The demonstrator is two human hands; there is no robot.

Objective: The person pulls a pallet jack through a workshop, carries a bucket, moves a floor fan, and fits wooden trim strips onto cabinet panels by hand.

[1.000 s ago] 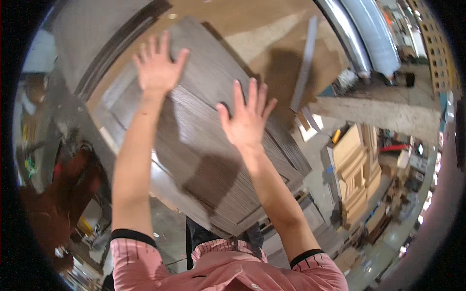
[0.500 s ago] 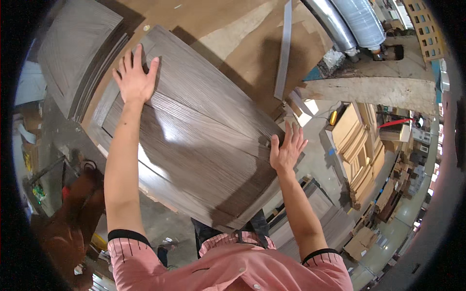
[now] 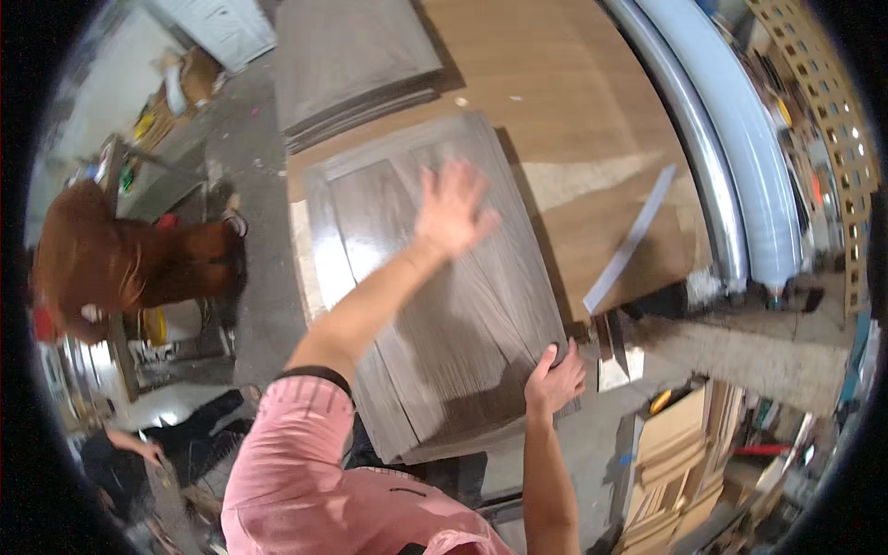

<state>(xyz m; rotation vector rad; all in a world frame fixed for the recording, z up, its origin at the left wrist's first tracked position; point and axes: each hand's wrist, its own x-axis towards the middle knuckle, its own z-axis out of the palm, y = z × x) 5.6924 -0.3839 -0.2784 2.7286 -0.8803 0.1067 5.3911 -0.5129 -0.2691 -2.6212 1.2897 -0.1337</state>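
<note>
A grey wood-grain panel (image 3: 388, 268) lies flat on a brown wooden table (image 3: 573, 120). My left hand (image 3: 453, 208) rests flat on the panel's upper middle, fingers spread. My right hand (image 3: 553, 377) grips the panel's near right corner, fingers curled over its edge. A stack of similar grey panels (image 3: 356, 65) sits just beyond it on the table.
A thin grey strip (image 3: 629, 240) lies on the table to the right. Large grey pipes (image 3: 731, 157) run along the table's far side. A person in brown (image 3: 129, 264) bends over at the left. Wooden cabinets and boards (image 3: 684, 462) stand at the lower right.
My view has swung round. My left hand moved from the panel's far corner to its middle. My right hand stays on the panel's right edge, now at the near corner.
</note>
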